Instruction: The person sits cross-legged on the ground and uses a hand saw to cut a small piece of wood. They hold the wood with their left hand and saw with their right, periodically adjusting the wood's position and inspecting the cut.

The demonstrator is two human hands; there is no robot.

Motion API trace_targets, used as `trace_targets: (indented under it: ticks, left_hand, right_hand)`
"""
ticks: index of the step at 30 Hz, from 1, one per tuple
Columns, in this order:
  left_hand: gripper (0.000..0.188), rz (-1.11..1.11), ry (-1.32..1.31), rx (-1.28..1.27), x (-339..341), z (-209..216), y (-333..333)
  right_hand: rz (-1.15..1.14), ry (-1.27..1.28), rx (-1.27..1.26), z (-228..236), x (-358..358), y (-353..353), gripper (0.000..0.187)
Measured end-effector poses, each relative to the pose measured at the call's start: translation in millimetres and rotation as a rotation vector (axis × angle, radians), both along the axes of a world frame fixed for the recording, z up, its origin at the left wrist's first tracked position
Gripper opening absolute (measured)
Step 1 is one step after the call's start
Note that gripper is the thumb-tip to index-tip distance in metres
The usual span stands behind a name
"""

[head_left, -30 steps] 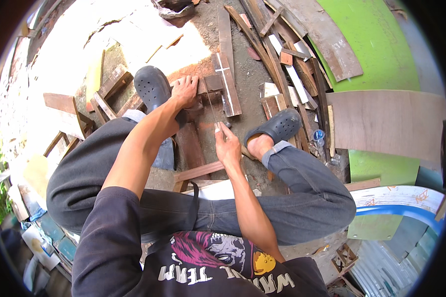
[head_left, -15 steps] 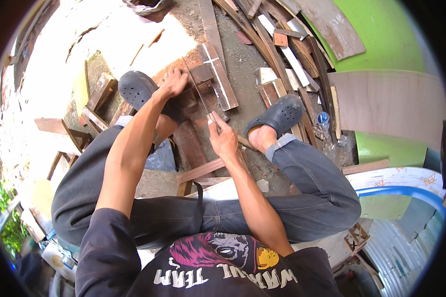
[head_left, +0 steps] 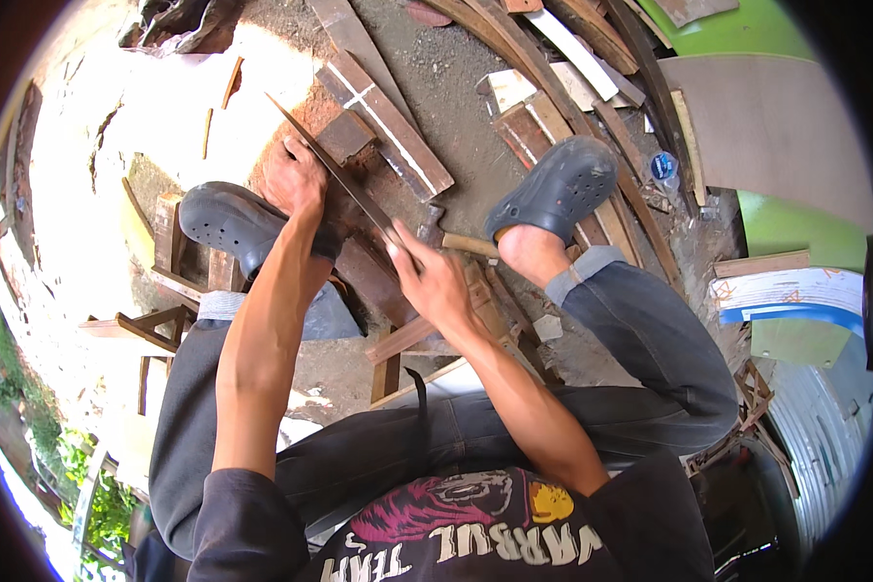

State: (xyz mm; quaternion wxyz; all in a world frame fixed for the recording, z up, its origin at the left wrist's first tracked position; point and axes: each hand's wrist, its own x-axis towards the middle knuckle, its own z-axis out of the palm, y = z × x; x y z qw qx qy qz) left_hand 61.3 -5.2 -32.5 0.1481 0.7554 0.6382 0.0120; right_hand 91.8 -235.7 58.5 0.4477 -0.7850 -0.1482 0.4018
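In my right hand [head_left: 435,284] is the grip end of a handsaw [head_left: 347,181], its fingers closed round it and one laid along the blade's base. The narrow blade slants up and left beside a short brown wooden block [head_left: 346,136]. On the blade's other side, my left hand [head_left: 296,177] bears down with curled fingers on the wood by the block. What lies under that palm is mostly hidden. My left clog [head_left: 228,221] is planted close to this hand. A hammer [head_left: 468,244] lies on the ground just right of my right hand.
A plank with white stripes [head_left: 386,126] lies beyond the block. Long timber strips [head_left: 543,73] are piled at the far right, near a plastic bottle [head_left: 663,170]. Wooden offcuts [head_left: 168,233] stand left of my left clog. My right clog [head_left: 558,189] rests on the right.
The view has shifted and turned. The saw blade shows broader now and reaches past my left hand. My left hand's fingers look more curled than before; both hands stay at the wood.
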Motion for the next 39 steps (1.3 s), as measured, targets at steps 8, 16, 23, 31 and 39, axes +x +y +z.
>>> trace_targets:
  ticks: [8,16,23,31,39]
  left_hand:
    - [0.049,0.041,-0.023,0.009,4.1,-11.8,1.4]
    - [0.047,0.006,-0.093,0.041,4.7,-17.2,1.4]
    - [0.047,0.062,-0.038,0.045,5.4,-8.8,-2.2]
    - [0.047,0.056,-0.059,0.044,6.9,-12.0,-3.5]
    - [0.048,0.063,-0.055,-0.01,13.5,-4.5,0.5]
  right_hand:
    - [-0.057,-0.103,0.074,-6.7,-10.7,-31.2,0.045]
    - [0.019,-0.033,-0.049,-27.0,9.7,29.8,0.043]
    - [0.064,-0.103,-0.033,6.6,9.9,-52.4,0.041]
    - [0.056,0.031,-0.133,3.1,18.7,3.4,0.041]
    - [-0.004,0.111,-0.127,-14.2,22.9,42.4,0.042]
